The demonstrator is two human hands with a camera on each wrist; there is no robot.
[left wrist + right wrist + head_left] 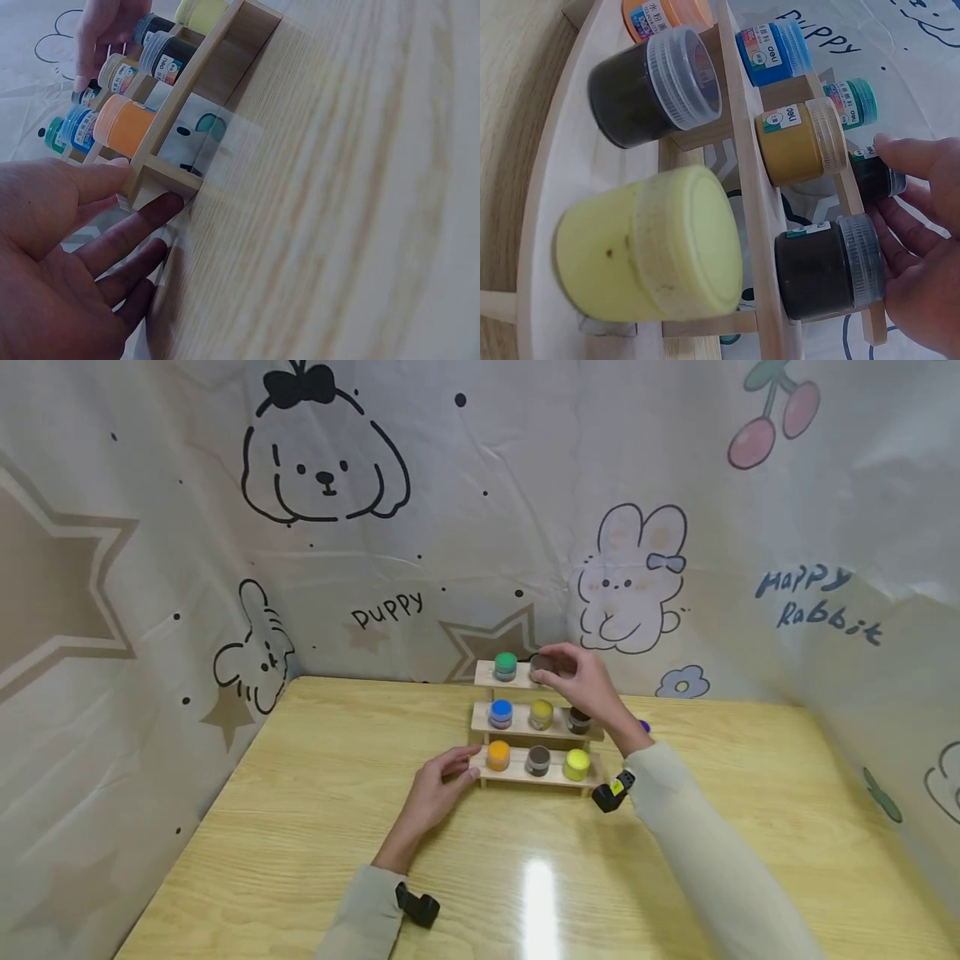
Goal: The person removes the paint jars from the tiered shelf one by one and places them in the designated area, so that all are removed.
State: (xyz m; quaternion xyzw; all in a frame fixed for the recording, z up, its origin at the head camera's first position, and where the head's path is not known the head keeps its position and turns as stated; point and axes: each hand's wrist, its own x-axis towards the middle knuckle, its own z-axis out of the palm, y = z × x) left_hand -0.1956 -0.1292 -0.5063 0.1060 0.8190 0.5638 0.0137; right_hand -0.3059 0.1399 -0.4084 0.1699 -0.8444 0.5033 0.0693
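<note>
A three-tier wooden rack [558,779] on the table carries small paint jars. My right hand [588,681] is at the top tier, thumb and fingers pinching a dark paint jar [871,176] beside the green jar [506,667]. My left hand [431,793] holds the left end of the lowest tier between thumb and fingers, as the left wrist view shows. On the middle tier stand a blue jar [501,714], an ochre jar [541,714] and a dark jar [821,270]. The lowest tier bears an orange jar [498,756], another dark jar [537,760] and a yellow jar [577,764].
A small purple object [645,726] shows partly behind my right forearm. The wooden table [337,743] ends at a printed cloth backdrop [480,552] close behind the rack. A black camera sits on each wrist.
</note>
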